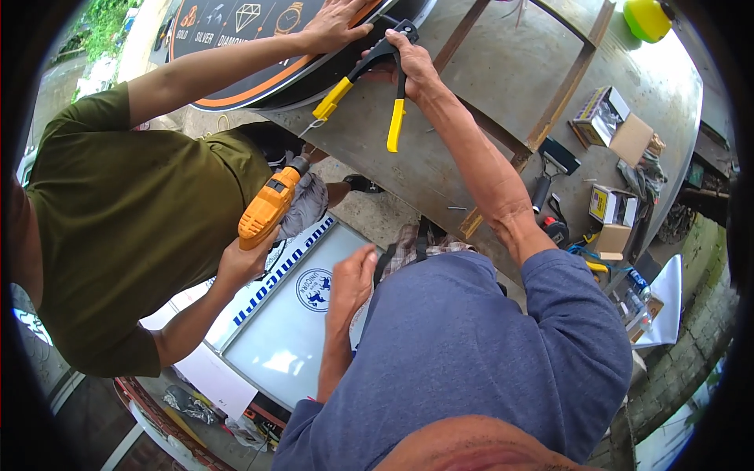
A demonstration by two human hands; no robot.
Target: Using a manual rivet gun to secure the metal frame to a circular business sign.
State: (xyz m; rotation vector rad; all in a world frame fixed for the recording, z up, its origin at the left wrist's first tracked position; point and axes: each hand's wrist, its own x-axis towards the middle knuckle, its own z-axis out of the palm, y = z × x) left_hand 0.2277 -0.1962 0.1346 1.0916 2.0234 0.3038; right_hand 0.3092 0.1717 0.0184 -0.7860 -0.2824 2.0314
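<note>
Your right hand [412, 67] is clamped on a hand riveter [385, 49], gripping it up by the head; its two long handles spread in a V, yellow grips toward you, a wire loop at the end of one. The riveter is over the near edge of the grey metal tabletop [503, 47], its head just beside the dark side wall of the round sign [259, 74], which has an orange ring and pale icons.

Your left hand [353, 279] is well apart from the right, low, fingers bunched and thumb up, above the white panel [275, 314] with blue lettering; can't tell from this angle whether it pinches anything small.

Left of you, a co-worker in an olive shirt [133, 228] has one hand [338, 27] flat on the round sign, the other [247, 259] wrapped around the grip of an orange power drill [271, 206], chuck angled up toward the tabletop edge.

Right side of the tabletop: brown frame bars [565, 86], two small open cartons [601, 114] [613, 206], a wide black-headed tool [559, 157] with a dark handle, a red-and-black tape measure [556, 231]. Yellow-green bottle [648, 20] at the far corner.
</note>
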